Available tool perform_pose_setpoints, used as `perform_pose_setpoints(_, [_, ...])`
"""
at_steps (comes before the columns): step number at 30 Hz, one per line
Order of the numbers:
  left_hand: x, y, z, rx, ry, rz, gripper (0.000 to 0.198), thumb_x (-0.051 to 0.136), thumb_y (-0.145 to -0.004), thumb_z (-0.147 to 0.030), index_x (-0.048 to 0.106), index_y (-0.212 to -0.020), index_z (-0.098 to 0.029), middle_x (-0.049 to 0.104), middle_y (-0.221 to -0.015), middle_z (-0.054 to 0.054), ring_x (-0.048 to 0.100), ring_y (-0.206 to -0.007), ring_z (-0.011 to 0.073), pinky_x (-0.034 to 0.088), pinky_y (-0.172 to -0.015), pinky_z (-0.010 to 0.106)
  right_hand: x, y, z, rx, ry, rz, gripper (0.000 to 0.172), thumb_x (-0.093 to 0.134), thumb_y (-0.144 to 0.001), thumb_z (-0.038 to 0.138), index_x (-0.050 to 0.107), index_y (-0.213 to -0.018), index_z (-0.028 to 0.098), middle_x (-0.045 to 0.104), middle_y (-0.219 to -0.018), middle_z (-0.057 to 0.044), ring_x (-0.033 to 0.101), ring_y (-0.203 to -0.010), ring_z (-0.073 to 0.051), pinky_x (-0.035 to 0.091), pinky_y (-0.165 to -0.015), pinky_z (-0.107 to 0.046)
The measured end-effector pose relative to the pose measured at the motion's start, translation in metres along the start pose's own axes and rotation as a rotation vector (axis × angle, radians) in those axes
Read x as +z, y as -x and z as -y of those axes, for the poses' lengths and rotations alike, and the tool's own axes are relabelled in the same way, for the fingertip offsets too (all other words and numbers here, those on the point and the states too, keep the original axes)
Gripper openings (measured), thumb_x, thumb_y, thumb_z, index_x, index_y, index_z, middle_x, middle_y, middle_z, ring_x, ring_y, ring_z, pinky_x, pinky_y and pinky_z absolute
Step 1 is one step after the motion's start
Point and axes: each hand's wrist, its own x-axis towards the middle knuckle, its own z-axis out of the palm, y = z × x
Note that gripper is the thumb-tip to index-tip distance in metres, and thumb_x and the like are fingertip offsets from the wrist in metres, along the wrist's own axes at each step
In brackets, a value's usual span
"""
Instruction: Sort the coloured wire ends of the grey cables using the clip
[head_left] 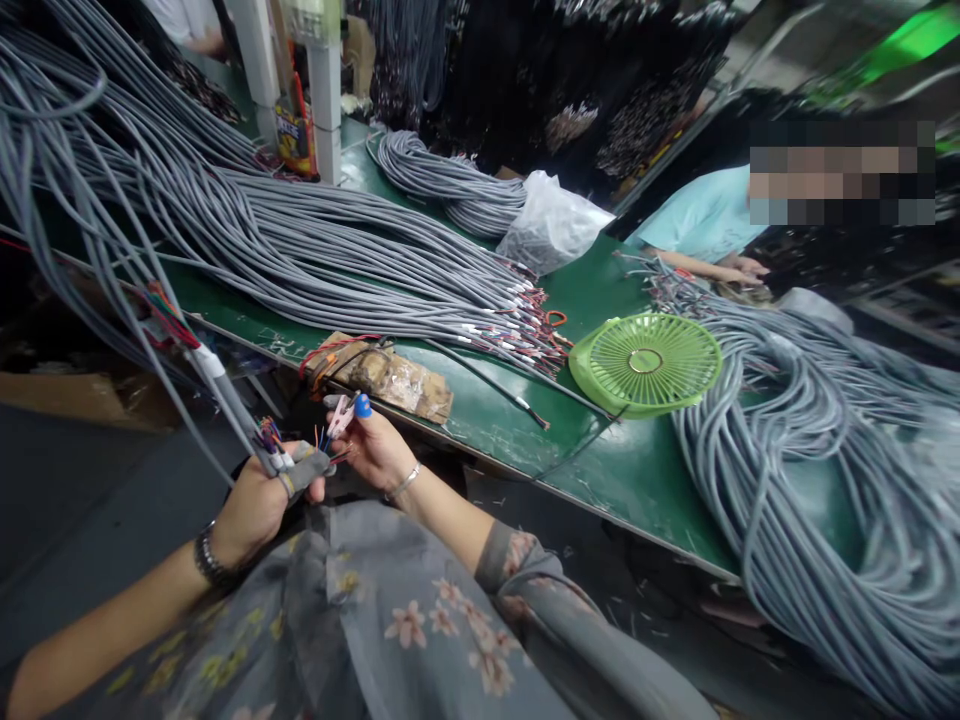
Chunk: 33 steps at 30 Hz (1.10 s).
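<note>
My left hand (259, 500), with grey covering on its fingers, is closed round several grey cables (234, 405) near their ends. Loose coloured wires (268, 436) stick out of the cable ends beside its fingers. Close against it, my right hand (379, 450) pinches a small pale pink tool (341, 415) that looks like a clip. A blue cover (363, 405) sits on one of its fingertips. Thin wires (324, 438) lie between the two hands, and I cannot tell which fingers grip them. Both hands are just off the table's near edge, above my lap.
Long bundles of grey cable (300, 240) cover the green table (487, 400). A taped brown block (401, 380) lies at the near edge. Right of it are a green fan (645, 362) and coiled cables (757, 440). Farther back are a plastic bag (555, 220) and another person (697, 220).
</note>
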Motion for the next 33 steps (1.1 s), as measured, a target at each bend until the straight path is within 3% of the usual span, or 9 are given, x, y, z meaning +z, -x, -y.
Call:
perform_pose_setpoints(8, [0.000, -0.001, 0.001, 0.002, -0.031, 0.002, 0.039, 0.063, -0.080, -0.046, 0.062, -0.049, -0.022, 0.062, -0.050, 0.001, 0.053, -0.052, 0.0164, 0.044, -0.059, 0.029, 0.003, 0.002, 0.000, 0.037, -0.073, -0.046, 0.043, 0.065, -0.089, 0.058, 0.067, -0.082, 0.016, 0.067, -0.072, -0.002, 0.055, -0.057, -0.010, 0.045, -0.051, -0.019])
perform_pose_setpoints(13, [-0.006, 0.007, 0.005, 0.029, -0.073, 0.038, 0.039, 0.061, -0.084, -0.046, 0.064, -0.053, -0.021, 0.064, -0.054, 0.001, 0.055, -0.056, 0.0165, 0.045, -0.062, 0.029, -0.001, 0.005, 0.002, 0.111, -0.061, 0.045, 0.044, 0.058, -0.092, 0.060, 0.064, -0.082, 0.017, 0.069, -0.077, -0.002, 0.056, -0.059, -0.011, 0.047, -0.054, -0.022])
perform_pose_setpoints(17, [-0.007, 0.009, 0.009, 0.047, -0.044, -0.004, 0.040, 0.061, -0.086, -0.046, 0.065, -0.055, -0.021, 0.064, -0.056, 0.000, 0.055, -0.057, 0.0162, 0.045, -0.064, 0.029, -0.004, 0.005, -0.001, 0.026, 0.002, 0.031, 0.036, 0.067, -0.089, 0.052, 0.066, -0.084, 0.017, 0.068, -0.075, -0.001, 0.055, -0.059, -0.010, 0.047, -0.054, -0.020])
perform_pose_setpoints(21, [-0.002, 0.008, 0.004, 0.039, 0.007, -0.048, 0.038, 0.063, -0.084, -0.045, 0.065, -0.055, -0.020, 0.063, -0.054, -0.001, 0.054, -0.054, 0.0155, 0.044, -0.060, 0.029, -0.004, 0.007, -0.004, -0.048, 0.055, 0.025, 0.038, 0.071, -0.085, 0.053, 0.069, -0.084, 0.015, 0.065, -0.072, -0.001, 0.054, -0.058, -0.009, 0.045, -0.053, -0.019])
perform_pose_setpoints(26, [0.002, 0.007, -0.001, 0.022, -0.014, -0.057, 0.034, 0.064, -0.084, -0.040, 0.065, -0.056, -0.020, 0.063, -0.054, -0.002, 0.053, -0.055, 0.0149, 0.044, -0.059, 0.029, -0.004, 0.010, -0.001, -0.044, 0.069, 0.019, 0.038, 0.072, -0.085, 0.053, 0.070, -0.086, 0.016, 0.063, -0.071, -0.001, 0.053, -0.060, -0.010, 0.047, -0.057, -0.022])
perform_pose_setpoints(33, [0.002, 0.003, 0.011, 0.009, -0.026, -0.053, 0.035, 0.063, -0.083, -0.042, 0.065, -0.055, -0.020, 0.064, -0.054, -0.001, 0.056, -0.054, 0.0146, 0.045, -0.059, 0.027, -0.006, 0.006, -0.003, -0.031, 0.021, 0.011, 0.032, 0.074, -0.084, 0.047, 0.068, -0.077, 0.016, 0.063, -0.070, -0.001, 0.052, -0.062, -0.011, 0.046, -0.058, -0.023])
